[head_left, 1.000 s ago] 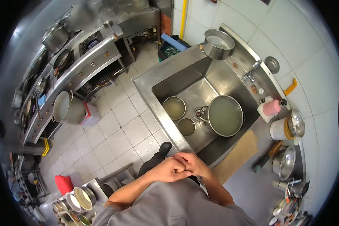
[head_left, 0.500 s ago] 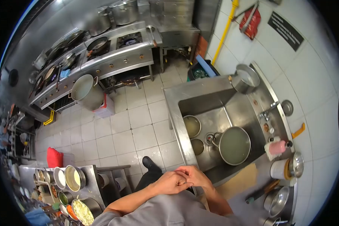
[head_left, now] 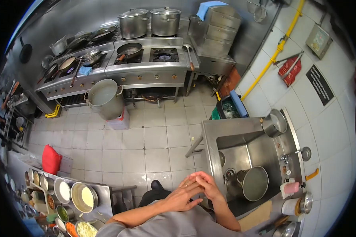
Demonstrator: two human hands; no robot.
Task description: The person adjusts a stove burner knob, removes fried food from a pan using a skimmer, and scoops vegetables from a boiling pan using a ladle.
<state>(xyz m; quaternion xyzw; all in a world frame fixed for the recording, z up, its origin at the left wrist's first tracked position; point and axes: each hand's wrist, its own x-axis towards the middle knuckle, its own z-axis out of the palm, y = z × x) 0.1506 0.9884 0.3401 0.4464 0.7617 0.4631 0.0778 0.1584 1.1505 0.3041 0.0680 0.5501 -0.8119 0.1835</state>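
My left hand [head_left: 184,198] and my right hand [head_left: 208,187] meet in front of my waist, with nothing visible between them. The left fingers are stretched out with the thumb apart, and a ring shows among the overlapping fingers. My right fingers lie loosely against the left ones; their tips are partly hidden. Nearest to the hands on the right is a metal sink [head_left: 212,158]. Inside it stands a large pot [head_left: 255,183] holding cloudy liquid. A brown board or sheet [head_left: 256,216] lies on the counter beyond my right forearm.
Across the tiled floor [head_left: 154,138] runs a stove [head_left: 146,79] with pans and lidded pots. A big stockpot [head_left: 105,98] stands on a box before it. A prep table [head_left: 105,197] at left holds food containers. A bin [head_left: 228,107] stands beyond the sink.
The view has tilted up, bringing more of the stove and back wall into sight. My clasped hands have loosened, and the left fingers now stretch out against the right hand.
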